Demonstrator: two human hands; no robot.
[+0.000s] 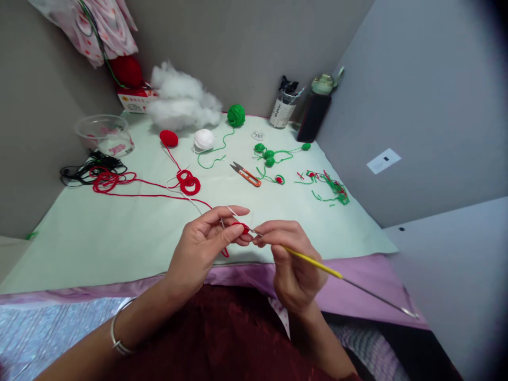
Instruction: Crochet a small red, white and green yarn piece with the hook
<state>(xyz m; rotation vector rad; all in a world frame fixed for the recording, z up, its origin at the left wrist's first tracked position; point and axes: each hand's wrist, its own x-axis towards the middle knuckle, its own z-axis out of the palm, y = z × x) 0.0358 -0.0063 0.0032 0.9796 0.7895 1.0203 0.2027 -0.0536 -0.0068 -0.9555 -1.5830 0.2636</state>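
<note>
Near the table's front edge, my left hand pinches a small red crochet piece between thumb and fingers, with white yarn over the index finger. Red yarn trails from it to a loose pile at the left. Closed around the yellow grip of a crochet hook is my right hand. The hook's tip meets the red piece; its metal rear end points down to the right. Fingers partly cover the piece.
Orange snips lie mid-table, near green crochet pieces. Behind are white stuffing, a red ball, a white ball and a green ball. A dark bottle stands back right, a clear tub left.
</note>
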